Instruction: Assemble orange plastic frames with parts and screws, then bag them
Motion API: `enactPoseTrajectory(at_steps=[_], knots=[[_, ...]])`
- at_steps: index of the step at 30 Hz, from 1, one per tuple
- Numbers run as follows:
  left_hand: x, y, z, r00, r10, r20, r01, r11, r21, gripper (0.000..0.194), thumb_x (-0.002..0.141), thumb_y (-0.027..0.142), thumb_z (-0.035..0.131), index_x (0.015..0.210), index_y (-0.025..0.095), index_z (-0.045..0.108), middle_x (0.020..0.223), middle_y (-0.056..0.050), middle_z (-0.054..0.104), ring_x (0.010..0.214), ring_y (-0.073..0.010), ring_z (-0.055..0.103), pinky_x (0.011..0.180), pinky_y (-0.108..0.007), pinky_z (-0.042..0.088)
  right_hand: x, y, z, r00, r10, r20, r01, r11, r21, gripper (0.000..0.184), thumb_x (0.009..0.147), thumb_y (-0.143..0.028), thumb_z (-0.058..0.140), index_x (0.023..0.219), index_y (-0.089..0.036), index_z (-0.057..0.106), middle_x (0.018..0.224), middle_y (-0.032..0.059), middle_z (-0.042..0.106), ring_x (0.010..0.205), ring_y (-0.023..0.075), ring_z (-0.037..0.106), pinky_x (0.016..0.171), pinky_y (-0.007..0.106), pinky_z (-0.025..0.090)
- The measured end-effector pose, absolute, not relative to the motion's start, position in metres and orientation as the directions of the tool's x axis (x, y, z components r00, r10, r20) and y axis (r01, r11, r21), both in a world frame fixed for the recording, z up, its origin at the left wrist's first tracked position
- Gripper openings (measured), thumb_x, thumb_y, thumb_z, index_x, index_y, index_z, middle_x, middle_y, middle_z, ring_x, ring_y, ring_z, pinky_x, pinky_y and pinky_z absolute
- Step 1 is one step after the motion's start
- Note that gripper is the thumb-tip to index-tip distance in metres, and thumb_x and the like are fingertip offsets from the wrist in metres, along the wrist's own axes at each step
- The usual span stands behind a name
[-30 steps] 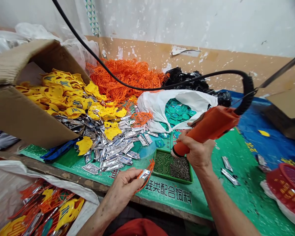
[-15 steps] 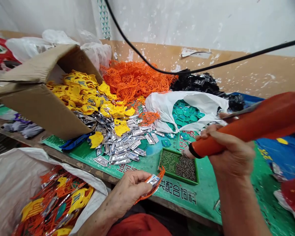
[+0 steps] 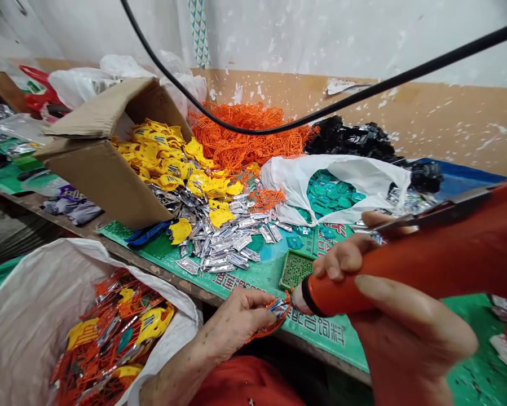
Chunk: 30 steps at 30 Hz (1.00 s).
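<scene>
My right hand [image 3: 388,293] is close to the camera and grips an orange handheld power tool [image 3: 409,276] with a black collar near its pale tip. That tip is at or very near a small silver metal piece [image 3: 277,308]. The piece sits on a thin orange plastic frame [image 3: 264,330], which my left hand [image 3: 236,321] holds low over the table edge. The right hand and tool hide most of a green tray of small dark screws [image 3: 295,269].
A bright green printed mat [image 3: 321,330] covers the table, with loose silver pieces [image 3: 219,242] on it. Behind lie yellow parts in a cardboard box [image 3: 101,175], orange frames [image 3: 245,141], and teal pieces in a white bag [image 3: 321,192]. A black cable [image 3: 321,113] crosses above. A white sack [image 3: 29,321] of parts sits lower left.
The orange tool has swung left and down, bringing its tip to the silver piece. My right hand now covers most of the tray, and the view has shifted.
</scene>
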<state>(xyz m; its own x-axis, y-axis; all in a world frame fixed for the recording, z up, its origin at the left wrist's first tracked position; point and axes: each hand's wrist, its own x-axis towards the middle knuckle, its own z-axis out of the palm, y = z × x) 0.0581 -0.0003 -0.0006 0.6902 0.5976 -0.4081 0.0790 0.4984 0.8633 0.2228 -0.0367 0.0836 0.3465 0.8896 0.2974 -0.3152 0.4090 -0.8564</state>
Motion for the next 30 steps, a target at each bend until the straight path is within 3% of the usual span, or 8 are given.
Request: enactPoseTrajectory(at_steps=[9, 22, 30], knots=[[0.06, 0.0, 0.001, 0.67, 0.597, -0.441, 0.105, 0.511, 0.853, 0.018, 0.068, 0.022, 0.06, 0.078, 0.011, 0.07, 0.056, 0.004, 0.045, 0.052, -0.0079, 0.028, 0.052, -0.027, 0.016, 0.222, -0.039, 0.084, 0.341, 0.905, 0.254, -0.398, 0.384, -0.833, 0.045, 0.067, -0.009, 0.066, 0.108, -0.028, 0.06, 0.072, -0.0035, 0.058, 0.063, 0.0125, 0.058, 0.061, 0.03, 0.053], [0.065, -0.002, 0.011, 0.665, 0.589, -0.459, 0.145, 0.502, 0.853, 0.013, 0.069, 0.023, 0.058, 0.071, 0.013, 0.066, 0.053, 0.006, 0.041, 0.049, -0.0073, 0.027, 0.051, -0.029, 0.012, 0.222, -0.037, 0.084, 0.338, 0.905, 0.259, -0.362, 0.379, -0.852, 0.043, 0.064, -0.004, 0.065, 0.098, -0.03, 0.06, 0.07, -0.0048, 0.061, 0.062, 0.0117, 0.059, 0.06, 0.028, 0.053], [0.069, -0.005, 0.004, 0.668, 0.591, -0.453, 0.046, 0.575, 0.817, 0.017, 0.063, 0.029, 0.066, 0.058, 0.014, 0.062, 0.051, 0.005, 0.041, 0.05, -0.0081, 0.027, 0.052, -0.028, 0.016, 0.217, -0.04, 0.081, 0.328, 0.909, 0.257, -0.26, 0.349, -0.9, 0.04, 0.066, -0.011, 0.07, 0.1, -0.028, 0.057, 0.068, -0.0052, 0.061, 0.062, 0.0121, 0.058, 0.061, 0.029, 0.052]])
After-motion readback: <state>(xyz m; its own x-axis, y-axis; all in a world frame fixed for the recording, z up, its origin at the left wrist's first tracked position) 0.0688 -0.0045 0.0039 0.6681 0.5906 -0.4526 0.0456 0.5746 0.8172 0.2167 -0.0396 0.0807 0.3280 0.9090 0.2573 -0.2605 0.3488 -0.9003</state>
